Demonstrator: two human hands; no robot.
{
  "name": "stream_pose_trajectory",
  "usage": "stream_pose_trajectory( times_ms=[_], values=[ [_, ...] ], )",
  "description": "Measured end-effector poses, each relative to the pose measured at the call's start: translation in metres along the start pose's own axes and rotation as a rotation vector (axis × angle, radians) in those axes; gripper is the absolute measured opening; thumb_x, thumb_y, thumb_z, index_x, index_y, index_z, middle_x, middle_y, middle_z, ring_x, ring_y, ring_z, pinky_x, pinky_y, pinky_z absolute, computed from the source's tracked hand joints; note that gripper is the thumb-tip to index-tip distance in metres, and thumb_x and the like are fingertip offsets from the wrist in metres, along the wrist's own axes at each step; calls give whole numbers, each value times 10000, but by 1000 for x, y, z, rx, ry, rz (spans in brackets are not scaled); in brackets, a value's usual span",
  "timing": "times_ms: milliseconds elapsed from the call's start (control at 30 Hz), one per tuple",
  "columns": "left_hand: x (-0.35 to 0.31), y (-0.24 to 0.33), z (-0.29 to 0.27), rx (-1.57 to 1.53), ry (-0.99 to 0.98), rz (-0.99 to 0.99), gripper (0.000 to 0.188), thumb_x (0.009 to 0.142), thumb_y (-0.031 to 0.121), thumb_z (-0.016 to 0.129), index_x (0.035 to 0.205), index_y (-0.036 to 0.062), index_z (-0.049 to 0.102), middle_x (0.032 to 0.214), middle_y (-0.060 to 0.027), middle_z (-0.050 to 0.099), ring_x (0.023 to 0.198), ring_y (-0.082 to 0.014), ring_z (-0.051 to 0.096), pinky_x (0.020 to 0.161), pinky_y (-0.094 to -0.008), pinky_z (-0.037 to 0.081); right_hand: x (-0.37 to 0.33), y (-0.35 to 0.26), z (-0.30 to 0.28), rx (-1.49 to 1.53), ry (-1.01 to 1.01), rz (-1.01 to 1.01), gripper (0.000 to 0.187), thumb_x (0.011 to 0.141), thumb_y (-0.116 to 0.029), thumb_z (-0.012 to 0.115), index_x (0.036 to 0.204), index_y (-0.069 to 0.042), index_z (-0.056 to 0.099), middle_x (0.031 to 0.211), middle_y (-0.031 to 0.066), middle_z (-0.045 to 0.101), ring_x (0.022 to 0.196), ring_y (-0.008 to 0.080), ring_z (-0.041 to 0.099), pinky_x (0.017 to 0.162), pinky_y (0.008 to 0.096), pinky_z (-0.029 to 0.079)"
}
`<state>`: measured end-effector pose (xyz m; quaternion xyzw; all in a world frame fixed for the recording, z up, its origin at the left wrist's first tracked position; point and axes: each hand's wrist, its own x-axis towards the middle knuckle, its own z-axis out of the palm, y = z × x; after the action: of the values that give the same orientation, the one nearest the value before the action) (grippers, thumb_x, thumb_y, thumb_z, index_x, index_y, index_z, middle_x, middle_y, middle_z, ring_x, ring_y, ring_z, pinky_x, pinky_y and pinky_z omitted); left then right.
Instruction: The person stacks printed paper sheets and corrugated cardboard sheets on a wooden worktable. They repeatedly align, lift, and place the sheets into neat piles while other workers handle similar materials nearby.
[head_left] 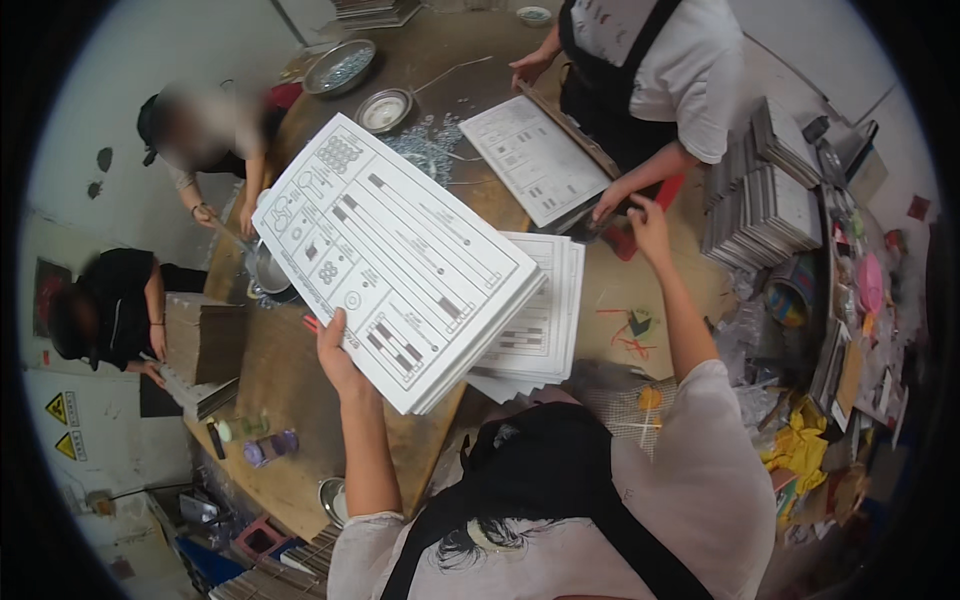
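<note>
My left hand (343, 355) grips the near left edge of a thick stack of white printed boards (400, 265), held up tilted in front of me. Its fingers pass out of sight beneath the stack. Printed drawings and bar-like strips cover the top board. Partly behind it lies a second pile of printed boards (545, 325) on the table. My right hand (652, 232) reaches out to the right with fingers apart and nothing seen in it. It is close to a red object (620, 240) and to a co-worker's hand (612, 200), which is by another printed board (535, 158).
Small metallic pieces (425, 145) are scattered over the brown table (330, 440), near metal bowls (338, 68). Grey stacks of boards (770, 195) stand at right, beside plastic bags and clutter. Two more people work at left, one by a brown stack (205, 338).
</note>
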<state>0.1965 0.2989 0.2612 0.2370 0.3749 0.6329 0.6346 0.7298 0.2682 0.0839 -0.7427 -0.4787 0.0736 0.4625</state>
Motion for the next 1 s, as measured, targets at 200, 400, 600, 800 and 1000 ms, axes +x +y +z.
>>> stream_pose_trajectory(
  times_ms=[200,400,600,800,1000],
  values=[
    [15,-11,9,-118,57,-156,495,965,135,561,1407,-56,442,1301,-210,613,1081,-327,669,944,-447,565,-45,39,53,422,-232,692,299,987,-218,600,1232,-67,683,1078,113,687,895,264,688,836,388,544],
    [29,-23,36,-96,-45,-216,471,991,191,520,1384,-66,490,1249,-229,657,1064,-347,692,921,-458,584,-54,203,129,797,-433,922,363,1023,-259,457,1308,-58,555,1151,112,632,1012,255,639,888,418,553],
    [43,-42,71,24,112,-216,516,983,223,525,1396,-82,471,1303,-248,625,1142,-374,652,1002,-487,539,-86,124,184,1060,-297,1274,445,1027,-304,443,1395,-56,473,1321,151,573,1220,305,547,1092,479,420],
    [133,-143,128,18,62,-330,504,941,135,577,1380,-91,475,1299,-252,619,1158,-372,631,1056,-467,501,-65,154,188,1030,-113,1390,530,1055,-344,388,1510,-73,414,1504,175,454,1353,329,474,1152,491,377],
    [180,-228,149,-91,-66,-474,506,930,60,566,1411,-11,424,1303,-225,590,1199,-386,599,1059,-525,494,-56,174,178,1231,133,1468,451,1050,-302,436,1430,-64,484,1407,164,528,1257,312,545,1118,482,414]
  ],
)
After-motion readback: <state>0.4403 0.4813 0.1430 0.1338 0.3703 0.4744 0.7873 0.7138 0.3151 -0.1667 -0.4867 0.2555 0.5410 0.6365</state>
